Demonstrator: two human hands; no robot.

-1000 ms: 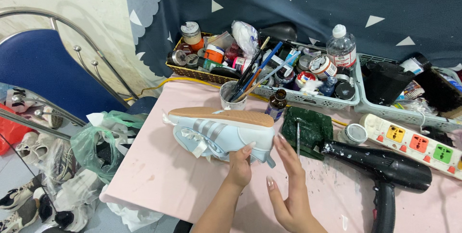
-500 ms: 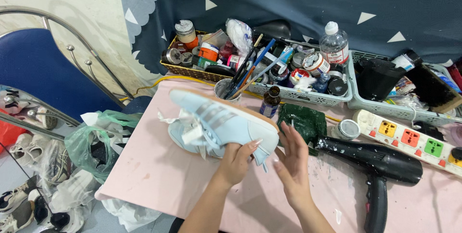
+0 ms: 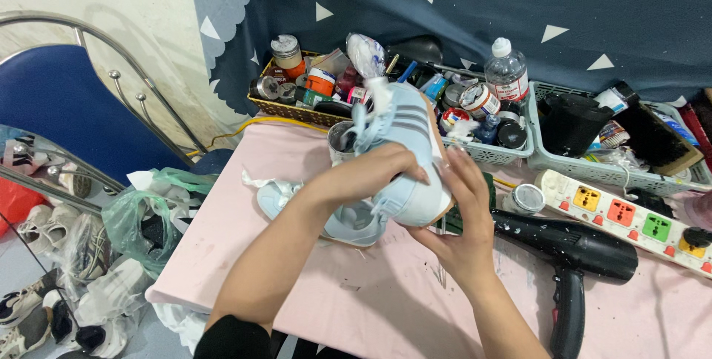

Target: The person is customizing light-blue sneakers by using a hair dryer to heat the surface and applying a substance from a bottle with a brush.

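A light blue sneaker (image 3: 406,136) with grey side stripes and white laces is lifted above the pink table (image 3: 245,255), heel towards me. My left hand (image 3: 371,173) wraps over its side. My right hand (image 3: 460,218) cups the heel and tan sole from below. A second light blue sneaker (image 3: 345,222) lies on the table under them, partly hidden by my left forearm.
A black hair dryer (image 3: 571,251) and a white power strip (image 3: 630,218) lie at right. Baskets of jars, tubes and brushes (image 3: 311,84) and a water bottle (image 3: 506,73) line the back. A blue chair (image 3: 52,107) and bagged shoes (image 3: 141,214) stand at left.
Both hands have raised the sneaker off the table and turned it from lying sideways, sole up, to pointing away from me, which uncovers the second sneaker beneath.
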